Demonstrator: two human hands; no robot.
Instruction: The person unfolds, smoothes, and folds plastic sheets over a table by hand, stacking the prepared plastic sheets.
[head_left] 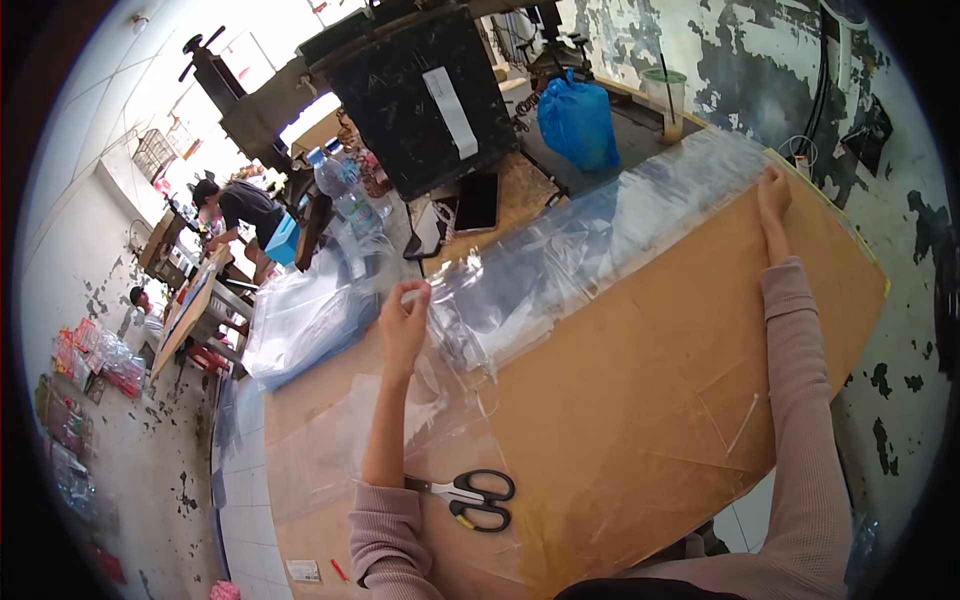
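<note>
A long strip of clear plastic sheeting [590,255] stretches across the brown tabletop, rising toward the far right. My left hand [404,308] pinches its near left end between thumb and fingertips. At the far right end, my right hand [773,195] has its fingers closed on the sheeting's edge. More thin clear plastic [335,430] lies flat beneath my left forearm. Black-handled scissors [478,497] rest beside that forearm, their blades partly hidden behind it. A pile of clear plastic sheets [305,325] sits to the left of my left hand.
Behind the sheeting stands a machine with a black panel [415,105]. A blue plastic bag [578,122], water bottles [345,185] and a phone [477,203] are near it. A small red stick [339,570] lies at the front left. Two people sit at far left tables.
</note>
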